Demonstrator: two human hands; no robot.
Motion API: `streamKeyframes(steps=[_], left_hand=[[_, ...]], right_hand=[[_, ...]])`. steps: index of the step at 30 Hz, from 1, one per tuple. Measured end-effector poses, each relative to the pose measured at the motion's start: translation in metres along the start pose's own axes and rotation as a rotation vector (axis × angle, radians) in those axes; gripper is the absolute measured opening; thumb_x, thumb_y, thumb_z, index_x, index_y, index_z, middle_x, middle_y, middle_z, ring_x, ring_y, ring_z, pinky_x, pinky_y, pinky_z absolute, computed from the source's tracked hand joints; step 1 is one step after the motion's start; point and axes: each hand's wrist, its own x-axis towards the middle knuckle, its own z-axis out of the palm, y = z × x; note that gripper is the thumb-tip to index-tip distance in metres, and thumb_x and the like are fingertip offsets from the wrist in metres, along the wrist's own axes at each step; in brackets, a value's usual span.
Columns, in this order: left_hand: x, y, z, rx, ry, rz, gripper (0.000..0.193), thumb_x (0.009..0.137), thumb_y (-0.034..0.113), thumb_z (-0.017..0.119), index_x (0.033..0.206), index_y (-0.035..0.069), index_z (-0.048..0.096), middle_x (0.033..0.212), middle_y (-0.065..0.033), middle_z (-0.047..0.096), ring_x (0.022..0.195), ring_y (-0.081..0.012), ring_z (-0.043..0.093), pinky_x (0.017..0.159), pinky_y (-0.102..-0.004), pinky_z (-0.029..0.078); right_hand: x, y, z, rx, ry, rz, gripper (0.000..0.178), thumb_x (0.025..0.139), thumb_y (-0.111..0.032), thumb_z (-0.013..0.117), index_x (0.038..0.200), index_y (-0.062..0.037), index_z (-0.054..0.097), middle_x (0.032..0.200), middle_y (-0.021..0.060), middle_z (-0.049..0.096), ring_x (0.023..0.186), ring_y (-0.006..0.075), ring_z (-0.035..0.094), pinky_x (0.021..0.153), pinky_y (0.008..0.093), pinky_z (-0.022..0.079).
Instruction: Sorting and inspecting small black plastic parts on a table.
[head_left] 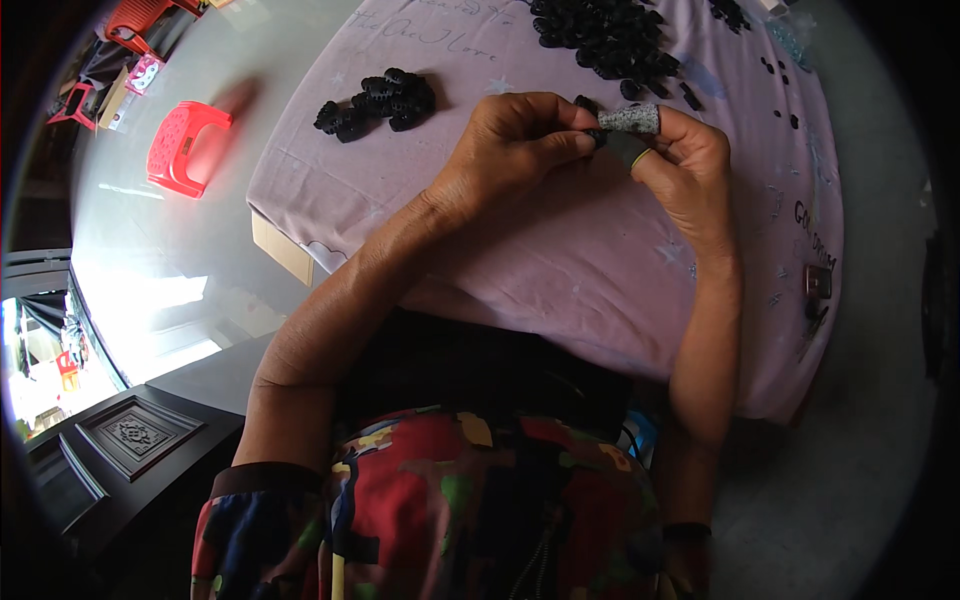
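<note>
Over the cloth-covered table, my left hand (515, 140) pinches a small black plastic piece (597, 136) between thumb and index finger. My right hand (695, 165) meets it from the other side, fingertips closed on the same piece. A speckled grey finger cover (630, 119) wraps the right index finger, and a plain cover with a yellow edge sits on the right thumb. The piece's exact kind is hidden by my fingers. Left of my hands lies a small heap of black toothed pieces (395, 97), resembling little hair claw clips. A larger pile of black pieces (605, 40) lies beyond my hands.
Pink printed cloth (500, 280) covers the table. Toward its right edge are a small metallic box (818, 281) and several scattered black bits (780, 90). A clear bag (790, 45) lies at the far right. On the floor at left stands a red plastic stool (185, 145).
</note>
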Motion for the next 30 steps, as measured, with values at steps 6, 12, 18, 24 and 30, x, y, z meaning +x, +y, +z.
streamKeyframes(steps=[6, 12, 18, 24, 30], left_hand=[[0.000, -0.009, 0.000, 0.088, 0.034, 0.099, 0.013, 0.094, 0.005, 0.071, 0.105, -0.001, 0.071, 0.088, -0.0022, 0.071, 0.078, -0.0063, 0.065, 0.071, -0.0206, 0.054], [0.000, -0.007, 0.000, 0.137, 0.049, 0.088, 0.012, 0.093, 0.004, 0.071, 0.103, -0.002, 0.071, 0.087, -0.0037, 0.072, 0.079, -0.0071, 0.066, 0.071, -0.0214, 0.055], [0.000, -0.002, -0.002, 0.025, 0.040, -0.002, 0.017, 0.096, 0.008, 0.068, 0.111, -0.001, 0.069, 0.090, -0.0024, 0.070, 0.079, -0.0065, 0.064, 0.072, -0.0206, 0.053], [0.002, 0.003, -0.004, -0.105, 0.011, -0.053, 0.018, 0.098, 0.013, 0.066, 0.112, 0.001, 0.069, 0.093, -0.0023, 0.071, 0.081, -0.0077, 0.065, 0.076, -0.0224, 0.052], [0.000, 0.006, -0.006, -0.115, -0.013, -0.080, 0.018, 0.098, 0.015, 0.067, 0.112, 0.004, 0.070, 0.094, -0.0015, 0.072, 0.082, -0.0079, 0.066, 0.076, -0.0232, 0.052]], right_hand=[[0.001, 0.006, 0.005, 0.030, 0.001, 0.006, 0.009, 0.083, 0.004, 0.065, 0.087, -0.0004, 0.071, 0.072, -0.0075, 0.063, 0.065, -0.0021, 0.047, 0.056, 0.0185, 0.037], [0.000, 0.008, 0.006, -0.057, 0.023, -0.047, 0.005, 0.081, 0.003, 0.066, 0.084, 0.0005, 0.070, 0.069, -0.0062, 0.062, 0.064, -0.0011, 0.049, 0.055, 0.0194, 0.039], [-0.001, 0.002, 0.018, -0.213, 0.118, -0.147, 0.004, 0.083, 0.001, 0.068, 0.086, 0.0019, 0.069, 0.066, 0.0020, 0.064, 0.064, 0.0037, 0.057, 0.058, 0.0229, 0.047], [0.003, 0.004, 0.018, -0.233, 0.163, -0.332, 0.003, 0.084, 0.002, 0.069, 0.086, 0.0029, 0.067, 0.072, 0.0050, 0.065, 0.065, 0.0076, 0.060, 0.060, 0.0246, 0.049], [0.004, 0.005, 0.012, -0.301, 0.132, -0.378, 0.004, 0.086, 0.002, 0.069, 0.084, 0.0033, 0.065, 0.072, 0.0038, 0.061, 0.062, 0.0077, 0.055, 0.057, 0.0250, 0.045]])
